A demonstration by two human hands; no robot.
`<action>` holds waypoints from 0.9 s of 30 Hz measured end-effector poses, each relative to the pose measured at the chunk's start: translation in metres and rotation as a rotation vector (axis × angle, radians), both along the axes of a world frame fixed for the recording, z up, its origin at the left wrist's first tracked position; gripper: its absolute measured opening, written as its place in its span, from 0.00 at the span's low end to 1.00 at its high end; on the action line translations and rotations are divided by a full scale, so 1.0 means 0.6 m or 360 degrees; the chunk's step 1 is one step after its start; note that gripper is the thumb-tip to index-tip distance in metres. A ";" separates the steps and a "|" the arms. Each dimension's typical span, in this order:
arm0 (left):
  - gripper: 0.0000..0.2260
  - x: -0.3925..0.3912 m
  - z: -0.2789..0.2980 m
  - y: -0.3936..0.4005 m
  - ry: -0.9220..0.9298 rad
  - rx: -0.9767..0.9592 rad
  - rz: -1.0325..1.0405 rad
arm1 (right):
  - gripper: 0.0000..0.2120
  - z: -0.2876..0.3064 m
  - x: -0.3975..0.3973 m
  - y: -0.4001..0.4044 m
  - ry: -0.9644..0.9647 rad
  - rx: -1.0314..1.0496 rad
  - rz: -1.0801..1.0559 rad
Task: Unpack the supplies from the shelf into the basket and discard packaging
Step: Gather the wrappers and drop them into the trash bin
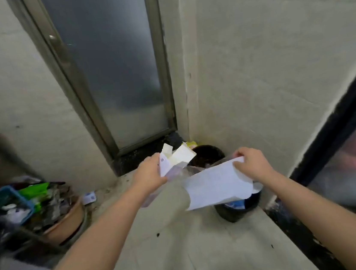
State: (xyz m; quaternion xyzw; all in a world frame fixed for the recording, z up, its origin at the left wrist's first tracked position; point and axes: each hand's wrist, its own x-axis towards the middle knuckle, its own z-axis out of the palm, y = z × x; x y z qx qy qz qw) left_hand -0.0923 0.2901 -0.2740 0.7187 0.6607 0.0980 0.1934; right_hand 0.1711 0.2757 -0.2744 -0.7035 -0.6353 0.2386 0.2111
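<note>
The left grip (149, 171) is clamped on a bundle of opened white cartons (175, 159), flaps splayed upward, with a crumpled bit of clear wrap hanging below them. The right grip (251, 163) is pinched shut on the top corner of a large white paper sheet (214, 186), which droops down and left from the fingers. Both loads hang above the floor in the corner beside the frosted glass door (111, 75), directly over or just in front of a dark waste bin (237, 208); the sheet covers most of the bin's mouth, so its fill level cannot be told. A second dark round container (207, 154) stands behind it against the wall.

This looks like the discard step. The risk is a miss: the sheet is wide and limp compared with the bin opening, so if released flat it could drape over the rim or slide to the floor. The cartons' open flaps could catch the rim and tip out. The blue basket (8, 205) sits well apart at the left, on a cluttered pile, with a stray label (88, 197) lying on the floor nearby.
</note>
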 end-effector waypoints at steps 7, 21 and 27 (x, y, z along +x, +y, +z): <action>0.25 0.192 -0.092 0.160 -0.0153 -0.0213 -0.0191 | 0.10 -0.089 0.166 0.095 0.0018 -0.0333 -0.0280; 0.26 0.375 -0.377 0.494 -0.0354 -0.0961 -0.0197 | 0.11 -0.375 0.275 0.351 0.0265 -0.1083 -0.1000; 0.25 0.419 -0.517 0.540 -0.0396 -0.1150 -0.0211 | 0.10 -0.514 0.294 0.396 0.0268 -0.1339 -0.1214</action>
